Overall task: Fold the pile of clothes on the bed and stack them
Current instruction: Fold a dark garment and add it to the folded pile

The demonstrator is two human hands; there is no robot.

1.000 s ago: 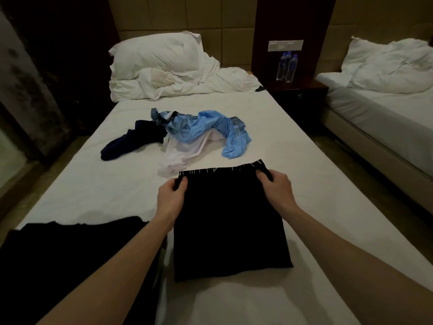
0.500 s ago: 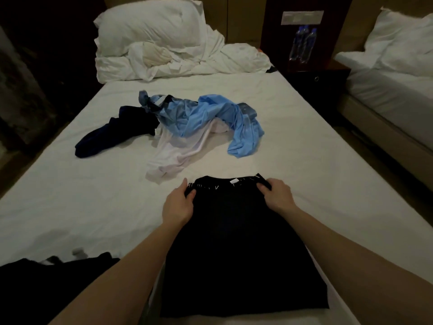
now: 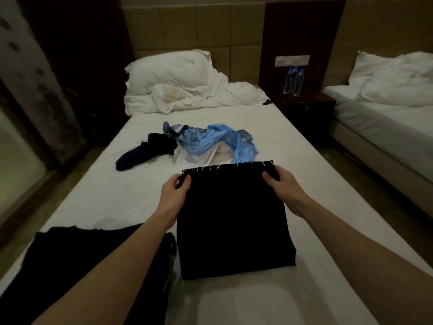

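A folded black garment (image 3: 232, 219) with a white-marked waistband lies on the white bed (image 3: 105, 198) in front of me. My left hand (image 3: 174, 195) grips its far left corner and my right hand (image 3: 281, 186) grips its far right corner. Beyond it sits the unfolded pile: a light blue shirt (image 3: 210, 141), a white garment (image 3: 194, 158) under it and a dark navy piece (image 3: 145, 152) to the left. Another black garment (image 3: 77, 256) lies at the near left, partly under my left forearm.
A white pillow and crumpled duvet (image 3: 178, 87) fill the head of the bed. A dark nightstand (image 3: 304, 104) with water bottles (image 3: 294, 82) stands to the right, then a second bed (image 3: 386, 118). A dark wall and window run along the left.
The view tilted down and then back up. Both hands kept hold of the black garment's far corners, and its far edge now looks raised and stretched straight.
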